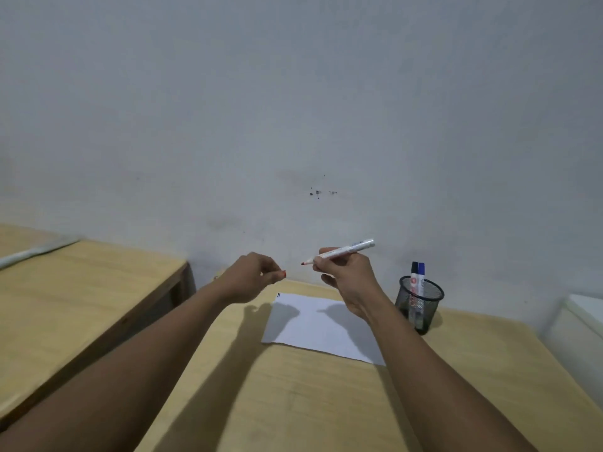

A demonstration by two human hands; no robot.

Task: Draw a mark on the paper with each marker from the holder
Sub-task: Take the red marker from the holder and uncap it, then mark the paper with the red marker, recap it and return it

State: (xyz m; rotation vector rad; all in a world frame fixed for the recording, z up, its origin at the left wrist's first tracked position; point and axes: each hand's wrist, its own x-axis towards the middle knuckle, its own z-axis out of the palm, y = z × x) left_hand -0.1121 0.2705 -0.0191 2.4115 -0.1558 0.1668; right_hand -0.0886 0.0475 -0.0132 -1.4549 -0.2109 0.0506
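Note:
My right hand [346, 282] holds a white marker [346, 251] above the paper, its uncovered red tip pointing left. A short gap away, my left hand [253, 278] pinches the marker's red cap [284, 274] between its fingertips. The white paper [313, 324] lies flat on the wooden table [310, 402], with two short dark marks [278, 294] at its far left corner. To the right of the paper stands a black mesh holder [419, 303] with a black-capped marker [414, 275] and a blue-capped marker [421, 272] upright in it.
The wall rises right behind the table. A second wooden table [81, 288] stands to the left across a narrow gap, with a pale strip [36, 252] on it. A white object [584, 324] sits at the right edge.

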